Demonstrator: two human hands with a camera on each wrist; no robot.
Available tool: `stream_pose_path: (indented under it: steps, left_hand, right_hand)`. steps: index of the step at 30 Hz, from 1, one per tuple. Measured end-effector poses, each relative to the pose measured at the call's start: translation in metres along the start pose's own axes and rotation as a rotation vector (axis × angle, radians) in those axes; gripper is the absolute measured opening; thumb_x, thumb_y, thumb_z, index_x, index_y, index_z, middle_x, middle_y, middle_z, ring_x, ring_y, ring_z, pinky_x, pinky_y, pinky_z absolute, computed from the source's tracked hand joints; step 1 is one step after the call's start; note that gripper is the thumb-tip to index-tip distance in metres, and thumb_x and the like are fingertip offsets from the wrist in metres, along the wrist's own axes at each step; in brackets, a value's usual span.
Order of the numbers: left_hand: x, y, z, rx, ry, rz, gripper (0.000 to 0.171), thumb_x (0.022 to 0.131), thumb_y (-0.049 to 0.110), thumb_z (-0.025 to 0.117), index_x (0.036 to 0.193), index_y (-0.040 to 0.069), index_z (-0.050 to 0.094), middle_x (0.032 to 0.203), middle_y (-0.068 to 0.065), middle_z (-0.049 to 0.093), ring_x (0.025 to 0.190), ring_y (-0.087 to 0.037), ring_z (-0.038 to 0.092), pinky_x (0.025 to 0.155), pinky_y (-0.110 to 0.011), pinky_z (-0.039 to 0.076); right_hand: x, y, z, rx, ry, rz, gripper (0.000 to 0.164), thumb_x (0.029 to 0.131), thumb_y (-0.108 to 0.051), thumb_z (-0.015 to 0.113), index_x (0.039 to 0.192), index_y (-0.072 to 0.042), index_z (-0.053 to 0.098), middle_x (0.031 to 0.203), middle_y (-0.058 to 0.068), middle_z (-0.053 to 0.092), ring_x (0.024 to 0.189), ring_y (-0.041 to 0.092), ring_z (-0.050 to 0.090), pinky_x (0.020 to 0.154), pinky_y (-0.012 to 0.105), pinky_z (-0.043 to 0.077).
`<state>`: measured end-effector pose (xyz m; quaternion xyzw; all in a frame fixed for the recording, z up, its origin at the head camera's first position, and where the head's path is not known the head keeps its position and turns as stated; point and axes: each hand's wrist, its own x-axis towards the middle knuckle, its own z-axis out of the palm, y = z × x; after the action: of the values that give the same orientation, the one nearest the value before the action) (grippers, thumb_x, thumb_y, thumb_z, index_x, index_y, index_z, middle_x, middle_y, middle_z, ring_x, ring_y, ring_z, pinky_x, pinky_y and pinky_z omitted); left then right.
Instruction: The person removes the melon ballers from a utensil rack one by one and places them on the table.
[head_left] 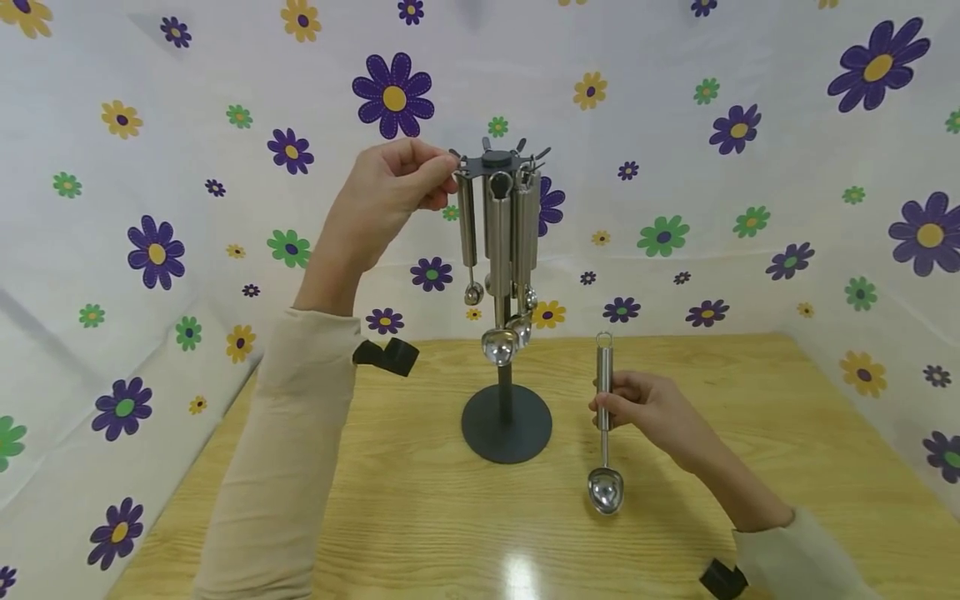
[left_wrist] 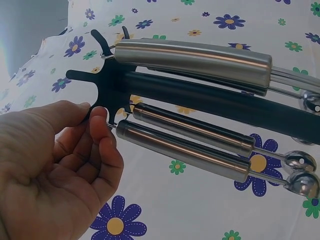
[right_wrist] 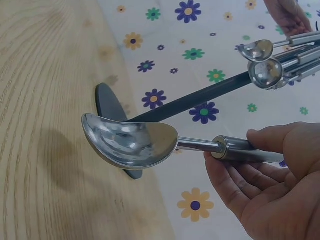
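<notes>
My left hand [head_left: 397,183] is raised at the top of a dark rack [head_left: 495,158], thumb and fingertips pinching the end of one of its hook arms. Close beside those fingers, in the left wrist view, steel scoops [left_wrist: 182,150] hang by their ring ends. Several of these, with bowls of different sizes, hang around the rack's pole. My right hand [head_left: 652,412] grips another steel scoop [head_left: 605,490] by its cylindrical handle, right of the rack. That scoop is upright over the table, ring end up and bowl down; its polished bowl [right_wrist: 131,145] fills the middle of the right wrist view.
The rack stands on a round dark base [head_left: 506,442] on a light wooden table [head_left: 405,517]. A white cloth [head_left: 660,192] printed with flowers hangs behind the table and along its sides. Black wrist straps [head_left: 390,357] sit at both sleeves.
</notes>
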<state>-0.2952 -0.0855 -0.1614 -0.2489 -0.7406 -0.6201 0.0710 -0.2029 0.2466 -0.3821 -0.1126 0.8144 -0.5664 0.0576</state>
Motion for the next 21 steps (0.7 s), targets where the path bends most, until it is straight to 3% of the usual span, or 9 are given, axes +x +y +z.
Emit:
stream_pose_path:
  steps: [21]
  left_hand:
    - [0.000, 0.000, 0.000, -0.001, 0.001, -0.006, 0.019, 0.105, 0.014, 0.063, 0.113, -0.004, 0.065, 0.094, -0.007, 0.068, 0.084, -0.017, 0.063, 0.085, -0.023, 0.056]
  right_hand:
    - [0.028, 0.031, 0.007, 0.049, -0.036, 0.079, 0.033, 0.107, -0.015, 0.059, 0.124, 0.013, 0.059, 0.111, 0.023, 0.071, 0.095, 0.026, 0.071, 0.088, 0.039, 0.060]
